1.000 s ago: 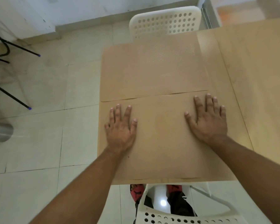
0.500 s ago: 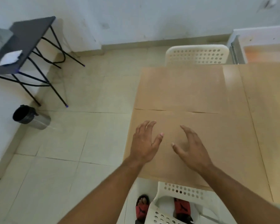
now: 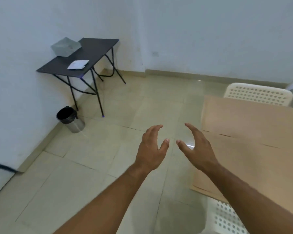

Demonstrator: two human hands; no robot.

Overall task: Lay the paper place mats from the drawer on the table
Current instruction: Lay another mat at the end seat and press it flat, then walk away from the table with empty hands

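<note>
Two brown paper place mats lie flat on the table at the right: a far mat (image 3: 247,120) and a near mat (image 3: 254,164), edge to edge. My left hand (image 3: 150,149) and my right hand (image 3: 198,149) hang in the air over the tiled floor, left of the table, palms facing each other. Both hold nothing, with fingers loosely spread. No drawer is in view.
A black folding table (image 3: 85,54) stands in the far left corner with a grey box (image 3: 65,47) and a white packet (image 3: 78,64) on it. A small bin (image 3: 69,119) stands by the wall. White perforated chairs stand at the table's far end (image 3: 255,93) and near end (image 3: 227,218).
Both hands lifted off the near place mat and swung left off the table. The view turned left and up, away from the table, toward the corner with the black folding table.
</note>
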